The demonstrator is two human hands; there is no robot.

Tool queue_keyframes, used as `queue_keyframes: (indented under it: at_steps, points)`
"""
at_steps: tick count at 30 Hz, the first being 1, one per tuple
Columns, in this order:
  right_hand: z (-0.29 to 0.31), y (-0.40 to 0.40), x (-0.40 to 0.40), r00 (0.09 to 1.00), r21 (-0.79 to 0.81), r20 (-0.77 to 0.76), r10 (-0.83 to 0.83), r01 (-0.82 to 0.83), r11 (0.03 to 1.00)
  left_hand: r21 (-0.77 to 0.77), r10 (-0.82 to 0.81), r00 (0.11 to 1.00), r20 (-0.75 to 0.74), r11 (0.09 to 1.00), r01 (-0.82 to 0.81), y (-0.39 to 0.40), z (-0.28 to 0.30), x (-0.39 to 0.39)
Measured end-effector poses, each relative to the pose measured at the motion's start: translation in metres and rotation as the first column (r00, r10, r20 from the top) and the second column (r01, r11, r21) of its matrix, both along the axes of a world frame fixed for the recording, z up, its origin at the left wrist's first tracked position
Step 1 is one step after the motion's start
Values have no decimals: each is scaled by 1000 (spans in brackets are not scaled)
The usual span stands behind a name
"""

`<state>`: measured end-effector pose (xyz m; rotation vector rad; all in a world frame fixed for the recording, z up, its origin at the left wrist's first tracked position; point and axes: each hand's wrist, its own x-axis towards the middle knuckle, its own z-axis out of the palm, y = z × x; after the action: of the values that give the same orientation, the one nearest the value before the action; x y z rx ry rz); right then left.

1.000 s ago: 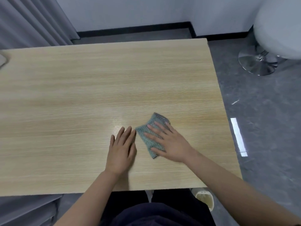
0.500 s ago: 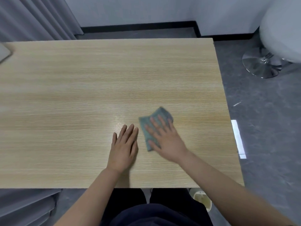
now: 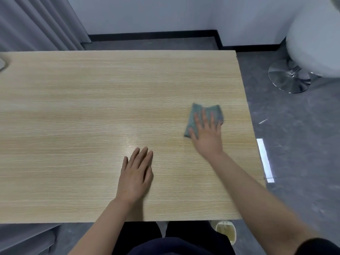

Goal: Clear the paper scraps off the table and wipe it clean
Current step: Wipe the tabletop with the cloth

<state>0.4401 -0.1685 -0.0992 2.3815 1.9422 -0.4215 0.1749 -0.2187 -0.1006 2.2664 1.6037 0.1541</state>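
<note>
A grey-green cloth [image 3: 195, 115] lies flat on the light wooden table [image 3: 82, 107], toward its right side. My right hand [image 3: 207, 135] presses on the cloth with straight, spread fingers and covers its lower right part. My left hand [image 3: 135, 175] rests flat on the bare wood near the front edge, fingers straight, holding nothing. I see no paper scraps on the table.
A white stool with a chrome round base [image 3: 289, 78] stands on the grey floor to the right of the table. Grey curtains [image 3: 36, 23] hang at the back left. A pale object [image 3: 2, 64] sits at the table's far left edge. A light slipper [image 3: 225, 230] shows below the front edge.
My right hand has slid the cloth to the right and away from me, toward the table's right edge. My left hand has stayed flat in the same place.
</note>
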Motion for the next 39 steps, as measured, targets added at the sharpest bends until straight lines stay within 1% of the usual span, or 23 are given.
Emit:
queue_keyframes:
  at_steps: [2,4,7,9,11,13,14,16,17,18,19,20,21,23,25,27,28,30,32,34,35,37,39]
  points:
    - [-3,-20,-32,974,17,-1,225,-225,974,1,2,1000,1,1000,-2,1,0,0]
    - [-6,-45,-56,899,64,14,437,-437,897,0,8,1000,6,1000,-8,2,1,0]
    - [-9,-55,-53,796,91,-14,605,-601,794,9,-11,1000,14,1000,11,2,2,-1]
    - [-10,-39,-36,775,94,-18,632,-628,772,23,-27,999,24,999,27,5,1,-5]
    - [-9,-14,-16,845,67,-24,534,-532,844,65,-52,997,49,997,49,12,4,-6]
    - [-9,13,8,944,74,-33,328,-325,943,120,-83,992,96,990,71,26,8,-2]
    - [-8,25,21,981,58,-45,188,-185,981,138,-94,989,117,987,78,36,10,2]
    - [-4,44,42,988,-3,-66,-138,138,990,135,-107,984,146,987,87,61,15,13]
    - [-1,49,47,958,-28,-69,-277,275,961,126,-114,982,151,987,95,75,16,19]
    - [1,51,45,932,-43,-66,-357,355,934,118,-124,982,146,987,107,87,17,24]
    - [2,52,36,924,-44,-59,-377,375,926,105,-138,982,128,987,124,101,16,29]
    - [2,51,21,937,-36,-57,-345,343,939,88,-154,983,99,985,145,115,16,32]
    - [1,47,3,964,-18,-64,-259,258,966,76,-167,984,67,984,162,126,15,34]
    - [0,34,-35,998,29,-69,13,-11,1000,58,-180,983,27,982,178,144,10,36]
    - [-3,19,-57,963,80,-52,265,-260,962,35,-183,983,8,982,183,152,1,34]
    - [-7,15,-54,915,95,-31,402,-397,913,55,-191,981,-16,980,192,154,-8,30]
    - [-9,19,-46,905,99,-17,425,-422,901,68,-193,981,-25,979,194,154,-10,29]
    - [-9,35,-26,938,107,-11,347,-344,933,76,-181,983,-33,980,183,152,-13,29]
    - [-9,56,-3,993,90,-43,113,-108,990,82,-166,986,-30,982,168,151,-12,31]
    - [-7,74,14,994,56,-49,-98,101,993,91,-160,987,-27,983,162,151,-11,31]
    - [-6,81,18,986,48,-41,-160,162,986,92,-159,987,-29,983,161,151,-11,31]
    - [-3,85,15,979,35,-37,-199,200,979,96,-156,987,-36,983,158,151,-10,31]
    - [-3,77,-2,992,25,-45,-118,119,993,96,-150,988,-41,984,153,151,-9,31]
